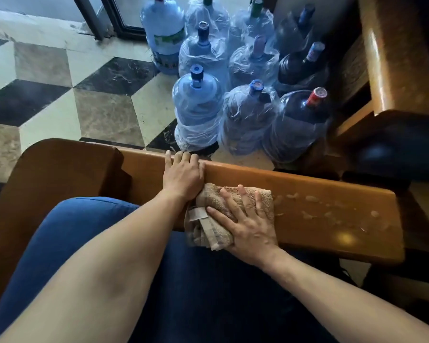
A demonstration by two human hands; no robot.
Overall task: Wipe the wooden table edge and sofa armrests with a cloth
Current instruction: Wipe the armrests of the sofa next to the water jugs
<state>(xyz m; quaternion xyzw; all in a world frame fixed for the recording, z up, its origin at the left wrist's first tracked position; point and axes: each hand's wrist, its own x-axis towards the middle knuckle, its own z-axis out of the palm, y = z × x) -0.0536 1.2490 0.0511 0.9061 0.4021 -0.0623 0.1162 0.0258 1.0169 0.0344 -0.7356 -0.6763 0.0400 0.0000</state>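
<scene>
Fingers point(243, 201) of our right hand point(248, 226): spread flat, pressing down on the cloth point(218, 206), nothing gripped between them. Fingers of our left hand point(183, 174): laid together over the far rim of the armrest point(307, 191), curling slightly down its edge, heel of the hand touching the cloth.

Cloth: beige terry towel, folded and bunched, white label showing at its near-left corner; lies on the armrest top, one end drooping over the near edge toward the seat.

Armrest: broad glossy wooden plank running left to right; water droplets point(330, 209) scattered on the part to the right of the cloth (a bright light reflection sits near its near-right corner).

Seat cushion point(67, 233): blue, under our forearms. Rounded wooden backrest panel point(60, 169) at left.

Beyond the armrest: a cluster of large water jugs point(196, 105) standing on the floor, most wrapped in clear plastic film, caps blue, red or green.

Floor point(60, 90): marble tiles in black, grey and cream, cube pattern. Dark door frame point(119, 18) at the top. Second piece of wooden furniture point(396, 58) at upper right.
</scene>
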